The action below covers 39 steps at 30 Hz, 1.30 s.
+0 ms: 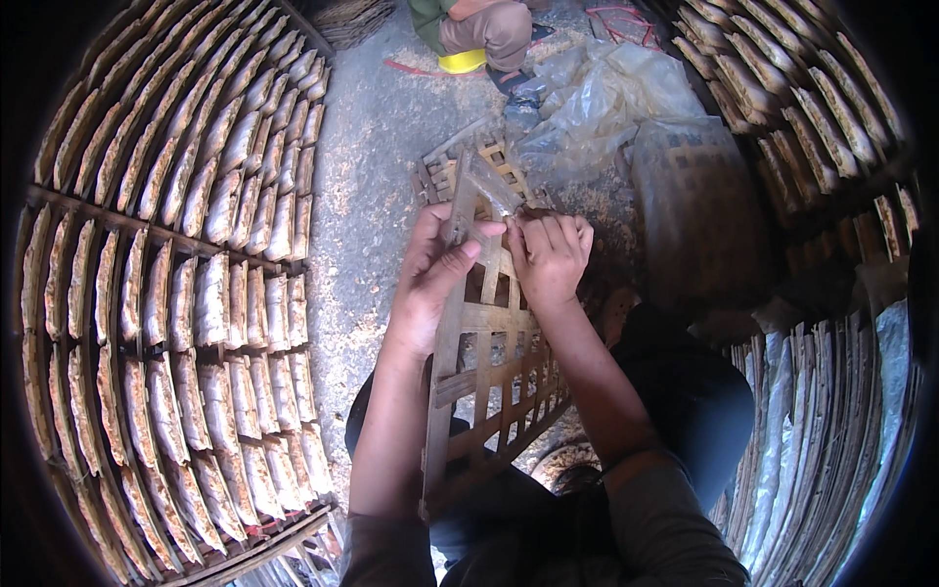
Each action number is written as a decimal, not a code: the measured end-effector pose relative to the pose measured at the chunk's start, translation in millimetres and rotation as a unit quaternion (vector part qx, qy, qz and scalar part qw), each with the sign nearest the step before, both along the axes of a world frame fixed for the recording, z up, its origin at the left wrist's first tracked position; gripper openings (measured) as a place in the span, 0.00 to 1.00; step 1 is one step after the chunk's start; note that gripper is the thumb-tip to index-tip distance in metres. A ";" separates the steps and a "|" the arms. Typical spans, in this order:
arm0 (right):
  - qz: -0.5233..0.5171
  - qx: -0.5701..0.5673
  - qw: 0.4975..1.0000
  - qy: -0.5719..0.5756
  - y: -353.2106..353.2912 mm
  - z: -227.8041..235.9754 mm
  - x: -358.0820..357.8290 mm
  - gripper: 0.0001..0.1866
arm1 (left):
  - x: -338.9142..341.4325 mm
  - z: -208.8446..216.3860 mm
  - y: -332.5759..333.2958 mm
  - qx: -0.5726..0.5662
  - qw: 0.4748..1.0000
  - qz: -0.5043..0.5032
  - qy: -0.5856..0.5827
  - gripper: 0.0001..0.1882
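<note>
Tall rows of curved, rough-edged pieces, pale with brownish rims, fill racks along the person's left, and similar pieces stand in a rack at the upper right. Below that, a close-packed row of thin, greyish sheets stands on edge, with bluish plastic among them. Ahead, crumpled clear plastic is heaped on the grey floor, which is littered with pale crumbs, and more plastic drapes a slatted panel to the right. Another person sits low at the top, beside something yellow. The thing in hand, a woven lattice panel with a wooden edge rail, stands tilted between the forearms, its lower end near the lap; beyond its top lies a second lattice piece, partly hidden by it. Both forearms reach up from the lower edge and converge on the panel's upper end. The left hand is partly curled about the rail, steadying the panel, its thumb extended toward the other hand. The right hand, back upward, has its fingers bent in toward the thumb beside a pale, translucent film; whether it pinches film or slat cannot be told.
</note>
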State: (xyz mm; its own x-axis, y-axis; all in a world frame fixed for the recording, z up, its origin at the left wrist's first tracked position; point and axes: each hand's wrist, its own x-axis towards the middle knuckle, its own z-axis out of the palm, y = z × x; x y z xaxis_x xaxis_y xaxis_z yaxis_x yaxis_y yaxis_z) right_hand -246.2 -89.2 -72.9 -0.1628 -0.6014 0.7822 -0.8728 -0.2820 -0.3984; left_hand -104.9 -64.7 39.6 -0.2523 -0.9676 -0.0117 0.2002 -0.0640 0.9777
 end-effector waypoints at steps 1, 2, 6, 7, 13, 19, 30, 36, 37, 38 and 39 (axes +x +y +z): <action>0.010 -0.013 1.000 -0.004 -0.8 -0.6 -1.7 0.07 | -1.1 0.4 0.1 0.004 1.000 -0.003 0.005 0.19; 0.020 -0.025 0.999 -0.008 -2.4 -1.2 -3.5 0.06 | -1.7 0.7 -0.3 0.003 1.000 -0.003 0.006 0.19; 0.030 -0.033 0.993 -0.113 -9.0 -1.4 -9.9 0.06 | -3.6 0.6 -1.8 0.003 1.000 -0.006 0.000 0.20; 0.021 0.003 0.992 -0.123 -10.5 -4.2 -13.1 0.06 | -3.4 0.5 -2.2 0.002 1.000 -0.008 -0.005 0.20; -0.012 0.164 0.979 -0.118 -7.4 -13.7 -30.3 0.09 | -0.2 -4.4 -4.3 -0.009 1.000 -0.009 0.000 0.20; 0.186 0.085 0.953 -0.223 -9.6 27.8 -13.1 0.19 | 3.1 -8.0 -5.1 -0.039 0.998 0.020 -0.040 0.22; 0.180 0.086 0.958 -0.207 -20.0 14.1 -5.5 0.18 | 1.1 -7.8 -3.8 -0.028 0.999 0.017 -0.009 0.22; 0.233 0.121 0.940 -0.219 -15.6 6.1 -6.4 0.21 | 7.3 -9.8 -5.6 -0.031 0.998 0.032 -0.034 0.21; 0.233 0.150 0.933 -0.230 -13.6 4.1 -7.2 0.23 | 9.4 -11.1 -6.0 -0.028 0.998 0.033 -0.039 0.21; 0.233 0.179 0.925 -0.242 -12.0 2.1 -8.0 0.24 | 10.8 -11.5 -5.8 -0.025 0.998 0.034 -0.037 0.21; 0.242 0.170 0.908 -0.297 -10.9 -0.3 -8.8 0.24 | 12.2 -11.9 -5.7 -0.023 0.999 0.035 -0.036 0.21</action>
